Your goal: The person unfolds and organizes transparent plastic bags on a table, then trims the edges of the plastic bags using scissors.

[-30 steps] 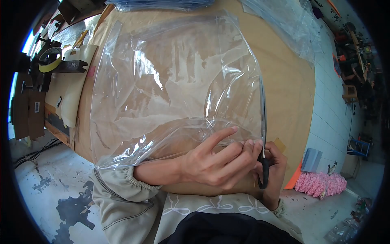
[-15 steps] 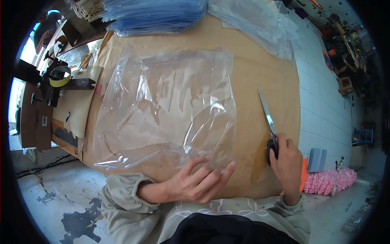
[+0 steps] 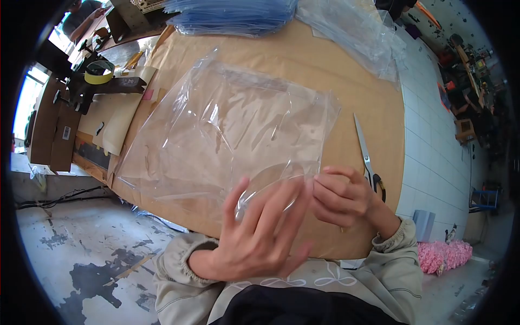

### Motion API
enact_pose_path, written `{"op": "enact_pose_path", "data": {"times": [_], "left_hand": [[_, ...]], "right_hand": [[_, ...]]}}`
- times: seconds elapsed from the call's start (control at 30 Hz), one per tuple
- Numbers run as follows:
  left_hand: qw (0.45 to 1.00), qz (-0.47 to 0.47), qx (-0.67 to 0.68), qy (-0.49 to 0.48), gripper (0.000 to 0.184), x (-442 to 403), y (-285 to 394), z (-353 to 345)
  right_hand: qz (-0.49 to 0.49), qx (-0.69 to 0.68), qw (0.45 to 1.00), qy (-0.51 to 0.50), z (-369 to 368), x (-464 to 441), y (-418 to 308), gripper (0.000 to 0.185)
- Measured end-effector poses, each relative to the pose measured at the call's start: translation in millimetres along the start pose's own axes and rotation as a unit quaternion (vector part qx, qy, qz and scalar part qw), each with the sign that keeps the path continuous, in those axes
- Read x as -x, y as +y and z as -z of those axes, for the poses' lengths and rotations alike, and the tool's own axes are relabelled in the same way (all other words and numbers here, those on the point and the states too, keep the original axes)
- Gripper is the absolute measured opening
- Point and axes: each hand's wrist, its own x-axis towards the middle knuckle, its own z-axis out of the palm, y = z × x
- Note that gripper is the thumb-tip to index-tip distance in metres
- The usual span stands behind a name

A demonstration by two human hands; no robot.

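A clear plastic bag (image 3: 254, 119) lies flat and turned at an angle on the brown-paper-covered table (image 3: 368, 92), its near edge bent up. My left hand (image 3: 265, 227) is over the near edge of the bag, fingers stretched and spread, slightly blurred. At the bag's near right corner, my right hand (image 3: 344, 197) is closed, thumb and fingertips pinching the plastic edge. Scissors (image 3: 366, 157) with black handles rest on the table just beyond the right hand, which partly hides them.
A thick stack of bluish plastic sheets (image 3: 233, 16) sits at the far edge, with more clear plastic bags (image 3: 357, 40) beside it. A tape dispenser (image 3: 100, 78) stands at the left. Pink fluffy material (image 3: 445, 254) is at the lower right. Another person (image 3: 81, 21) shows at upper left.
The right hand has let go of the scissors, leaving them on the table, and moved left to the bag's corner. The left hand's fingers have spread, and the bag has turned.
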Motion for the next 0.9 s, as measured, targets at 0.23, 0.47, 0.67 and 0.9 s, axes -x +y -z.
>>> {"op": "enact_pose_path", "data": {"times": [0.23,0.47,0.67,0.9], "left_hand": [[0.984,0.021,0.013,-0.177,0.077,-16.1,-8.6,-27.3],[0.979,0.037,0.016,-0.2,0.08,-11.9,-6.7,-37.3],[0.979,0.024,0.02,-0.199,0.08,-1.9,-6.7,-47.6],[0.981,0.029,0.013,-0.189,0.078,-0.4,-6.0,-52.3]], "right_hand": [[-0.057,-0.087,0.994,-0.015,1.1,9.8,1.4,0.009],[-0.168,-0.076,0.983,-0.021,-7.4,20.2,-7.4,0.014],[-0.482,0.061,0.87,-0.084,17.1,30.8,80.4,0.01],[-0.546,-0.008,0.828,-0.126,22.1,8.9,30.8,0.022]]}}
